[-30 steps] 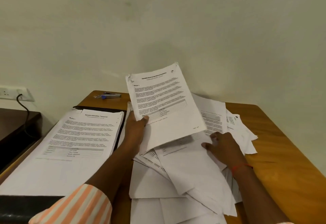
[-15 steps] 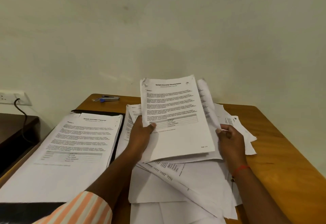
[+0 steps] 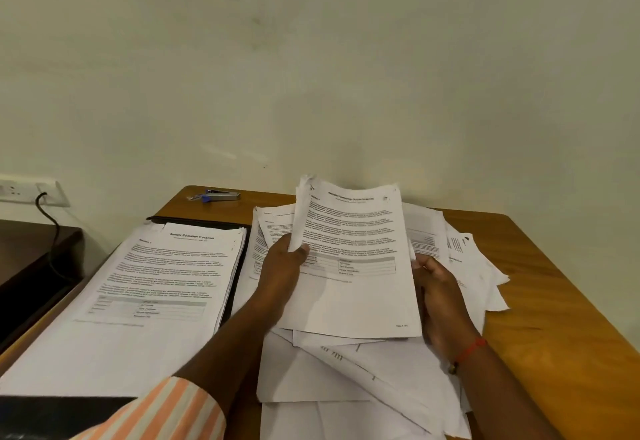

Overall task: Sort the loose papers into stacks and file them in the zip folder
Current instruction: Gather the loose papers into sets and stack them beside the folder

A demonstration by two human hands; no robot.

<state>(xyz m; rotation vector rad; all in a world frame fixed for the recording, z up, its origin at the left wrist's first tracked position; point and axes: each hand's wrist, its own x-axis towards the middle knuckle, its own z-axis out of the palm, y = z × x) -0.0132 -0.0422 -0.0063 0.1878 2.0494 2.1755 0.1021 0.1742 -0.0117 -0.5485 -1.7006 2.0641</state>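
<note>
Nearest the camera, one striped sleeve (image 3: pixel 166 412) at the bottom edge, cut off by the frame. Two hands are up. The left hand (image 3: pixel 282 266) pinches the left edge of the held sheets (image 3: pixel 353 266), thumb on the printed face, fingers behind. The right hand (image 3: pixel 440 301), with one red thread (image 3: pixel 471 349) at the wrist, curls round their right edge. The sheets stand tilted above the loose pile (image 3: pixel 346 387), which sprawls under both hands, overlapping every way. How many sheets are in the grip or the pile, I cannot count.

To the left, one squared-up sorted stack (image 3: pixel 145 301) lies on the black zip folder (image 3: pixel 194 222), only the folder's edges showing round it. Its top page reads "Sample Education Transcript"; the smaller print is too blurred to read.

All of it sits on a wooden table (image 3: pixel 554 301). At the far edge lies one stapler (image 3: pixel 221 195). Far left, a dark side table (image 3: pixel 31 259), one wall socket (image 3: pixel 31 191) with one black cable (image 3: pixel 52 231) hanging from it, and a plain pale wall (image 3: pixel 311 75) behind.
</note>
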